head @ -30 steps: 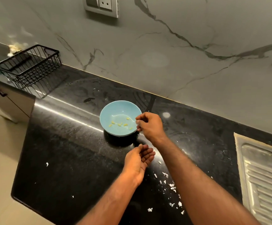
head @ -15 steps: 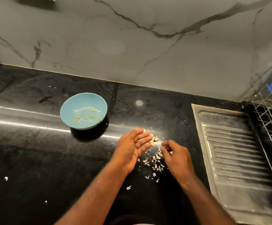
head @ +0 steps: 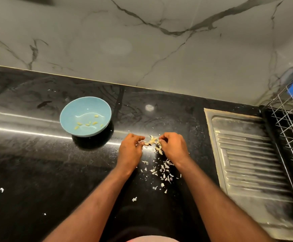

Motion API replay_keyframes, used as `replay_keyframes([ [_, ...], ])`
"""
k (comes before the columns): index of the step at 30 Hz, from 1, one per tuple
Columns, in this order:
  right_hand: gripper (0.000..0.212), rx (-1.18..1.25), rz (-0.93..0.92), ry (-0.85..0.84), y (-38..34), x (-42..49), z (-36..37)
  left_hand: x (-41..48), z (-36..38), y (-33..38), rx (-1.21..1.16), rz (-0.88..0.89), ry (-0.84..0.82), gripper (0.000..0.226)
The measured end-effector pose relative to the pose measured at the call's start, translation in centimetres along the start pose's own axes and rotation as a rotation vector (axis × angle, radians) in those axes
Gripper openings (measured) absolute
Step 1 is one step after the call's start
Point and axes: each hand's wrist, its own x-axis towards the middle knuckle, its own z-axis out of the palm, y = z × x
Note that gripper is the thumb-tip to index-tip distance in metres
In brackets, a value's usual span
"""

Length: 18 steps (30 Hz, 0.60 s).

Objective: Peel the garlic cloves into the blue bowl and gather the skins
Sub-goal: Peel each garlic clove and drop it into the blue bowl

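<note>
Head view: both hands (head: pixel 130 151) (head: pixel 174 147) pinch garlic skins (head: pixel 152 142).

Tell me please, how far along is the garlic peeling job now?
Done: a few peeled cloves lie in the blue bowl.
In hand: the left hand and right hand both pinch a garlic clump on the black counter, to the right of the bowl.
Left: peeling that clump and gathering the loose skins, which lie scattered on the counter between the forearms. A stray flake lies far left.
</note>
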Motion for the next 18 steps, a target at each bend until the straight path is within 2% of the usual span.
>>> replay_keyframes([
  [4, 0.021, -0.163, -0.099, -0.061, -1.2, 1.5, 0.9, 1.3, 1.3, -0.6, 0.134, 0.036, -0.145, 0.041],
  [7, 0.019, -0.221, -0.129, -0.082, -1.4, 2.1, 1.6, 1.6, 2.1, -0.6, 0.246, 0.071, -0.137, 0.031],
  [10, 0.011, -0.233, -0.179, -0.070, -1.1, 2.1, 2.1, 1.7, 2.5, -0.5, 0.224, 0.077, -0.078, 0.019],
  [18, 0.021, -0.213, -0.240, -0.021, -0.1, 0.7, 2.7, 1.0, 2.5, -1.6, 0.205, 0.163, -0.059, 0.012],
])
